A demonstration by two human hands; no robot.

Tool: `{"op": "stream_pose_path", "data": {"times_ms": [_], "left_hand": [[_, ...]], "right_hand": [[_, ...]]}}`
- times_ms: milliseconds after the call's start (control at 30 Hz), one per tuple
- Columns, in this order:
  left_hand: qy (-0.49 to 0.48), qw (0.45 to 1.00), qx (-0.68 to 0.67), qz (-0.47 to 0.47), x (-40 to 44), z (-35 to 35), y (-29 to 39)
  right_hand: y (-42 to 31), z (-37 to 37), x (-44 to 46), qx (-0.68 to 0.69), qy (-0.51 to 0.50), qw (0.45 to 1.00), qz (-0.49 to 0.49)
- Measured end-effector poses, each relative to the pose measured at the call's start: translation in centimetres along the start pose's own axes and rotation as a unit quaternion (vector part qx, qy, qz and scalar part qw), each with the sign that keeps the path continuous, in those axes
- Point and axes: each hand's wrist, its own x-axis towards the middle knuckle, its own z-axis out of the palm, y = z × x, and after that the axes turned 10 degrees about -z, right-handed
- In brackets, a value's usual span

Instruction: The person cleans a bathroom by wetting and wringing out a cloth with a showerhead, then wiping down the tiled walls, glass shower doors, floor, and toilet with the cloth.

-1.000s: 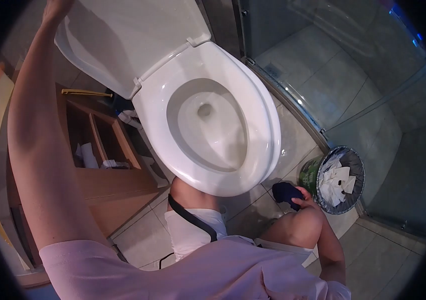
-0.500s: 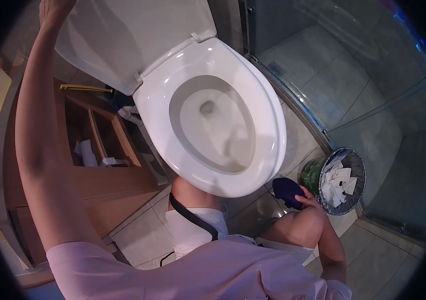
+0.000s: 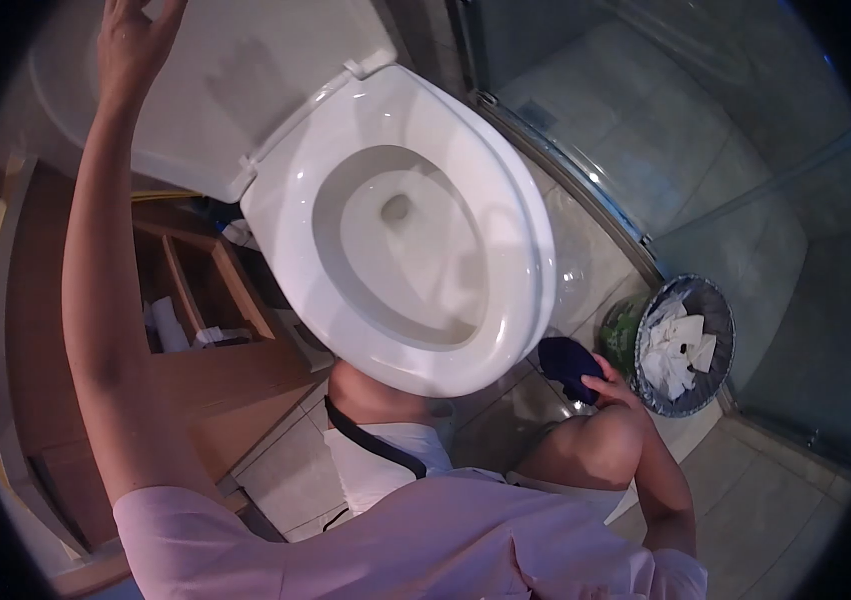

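The white toilet [image 3: 521, 235] is in front of me, its seat down and its lid [image 3: 216, 90] raised. My left hand [image 3: 138, 48] is at the top left, in front of the lid. Its fingers are apart, with the tips cut off by the frame edge, and nothing shows in it. Whether it touches the lid I cannot tell. Low at the right of the bowl, my right hand [image 3: 618, 385] is closed on a dark blue cloth [image 3: 568, 366], close to the front rim. A little water lies in the bowl.
A lined waste bin [image 3: 724, 345] with crumpled paper stands right of my right hand. Behind it runs a glass shower screen [image 3: 796, 330]. A wooden cabinet [image 3: 226, 390] with open compartments is at the left. My bent knees are under the bowl's front.
My left hand has come further into view, lower and to the right, fingers now showing. The view has shifted slightly. My right hand still holds the cloth at nearly the same place.
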Motion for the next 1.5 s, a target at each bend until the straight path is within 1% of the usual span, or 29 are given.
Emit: {"op": "stream_pose_path", "data": {"times_ms": [67, 167, 200, 267, 300, 367, 400, 467, 500, 567, 633, 733, 833, 933, 1033, 1067, 1133, 1167, 1200, 1233, 1267, 1333, 1433, 1467, 1500], "left_hand": [[-0.038, 0.997, -0.063, 0.002, -1.3, 1.4, 2.1], [-0.012, 0.995, -0.094, 0.023, -4.5, 4.6, 5.8], [-0.036, 0.991, -0.121, 0.04, -5.5, 5.3, 7.0], [-0.084, 0.979, -0.173, 0.074, -7.6, 6.1, 10.1], [-0.125, 0.968, -0.211, 0.058, -8.5, 6.1, 11.8], [-0.208, 0.935, -0.285, 0.043, -10.5, 5.9, 15.1], [-0.252, 0.905, -0.34, 0.031, -11.6, 5.8, 16.8], [-0.388, 0.844, -0.369, -0.042, -14.6, 4.6, 20.3], [-0.454, 0.799, -0.39, -0.062, -16.0, 4.1, 21.8], [-0.541, 0.692, -0.464, -0.113, -18.8, 2.6, 24.7], [-0.554, 0.644, -0.516, -0.111, -21.5, 1.6, 27.1], [-0.6, 0.567, -0.538, -0.169, -20.4, -2.0, 30.1], [-0.733, 0.451, -0.467, -0.204, -16.5, -5.3, 30.6], [-0.695, 0.546, -0.445, -0.144, -11.6, -9.6, 30.9], [-0.603, 0.703, -0.377, 0.017, -6.3, -14.3, 31.7], [-0.575, 0.723, -0.383, 0.012, -4.8, -16.3, 32.4], [-0.561, 0.718, -0.412, 0.017, -2.4, -19.0, 33.9], [-0.556, 0.712, -0.427, 0.021, -1.3, -20.4, 34.6], [-0.657, 0.647, -0.385, -0.038, 0.5, -22.5, 35.8], [-0.663, 0.646, -0.378, -0.035, 1.5, -23.8, 36.8], [-0.671, 0.641, -0.372, -0.029, 2.1, -25.1, 37.6], [-0.688, 0.621, -0.374, -0.016, 3.0, -27.9, 39.6], [-0.704, 0.604, -0.373, 0.02, 4.0, -31.8, 42.6], [-0.708, 0.607, -0.357, 0.052, 3.9, -32.7, 43.2], [-0.711, 0.589, -0.379, 0.068, 3.8, -33.6, 43.9]], "right_hand": [[0.6, -0.8, 0.4, -0.016, -0.007, 1.0, -0.013], [-0.5, -0.2, -0.2, -0.067, -0.015, 0.998, -0.007], [-0.7, -0.1, -0.5, -0.109, -0.007, 0.994, -0.029], [-3.9, 2.0, -2.0, -0.128, -0.017, 0.991, -0.019], [-5.7, 3.0, -2.8, -0.138, -0.021, 0.99, -0.014], [-8.4, 4.3, -4.2, -0.106, -0.007, 0.994, -0.012], [-10.2, 5.3, -4.9, -0.082, -0.006, 0.997, -0.014], [-13.7, 8.2, -7.2, -0.032, 0.005, 0.999, -0.04], [-15.3, 9.6, -8.6, -0.021, 0.007, 0.999, -0.044], [-18.2, 12.2, -11.1, -0.002, 0.009, 0.998, -0.056], [-20.6, 14.5, -13.6, 0.006, -0.001, 0.997, -0.077], [-24.0, 17.9, -17.4, 0.055, -0.018, 0.993, -0.1], [-25.8, 19.9, -20.8, 0.088, 0.037, 0.991, -0.094], [-27.0, 20.6, -24.3, 0.054, 0.06, 0.992, -0.097], [-27.5, 21.1, -27.9, -0.077, 0.075, 0.993, -0.056], [-27.6, 21.7, -29.3, -0.112, 0.092, 0.987, -0.07], [-28.9, 24.1, -31.5, -0.179, 0.131, 0.97, -0.097], [-29.1, 25.0, -32.6, -0.209, 0.128, 0.957, -0.159], [-29.1, 25.5, -33.5, -0.239, 0.127, 0.937, -0.219], [-28.9, 25.7, -34.2, -0.271, 0.132, 0.912, -0.278], [-28.2, 25.7, -34.6, -0.247, 0.134, 0.922, -0.265], [-27.2, 25.6, -35.7, -0.26, 0.124, 0.917, -0.276], [-31.3, 29.3, -41.2, -0.433, 0.26, 0.807, -0.307], [-30.9, 30.0, -41.9, -0.414, 0.29, 0.8, -0.324], [-30.7, 30.4, -42.5, -0.399, 0.316, 0.789, -0.344]]}}
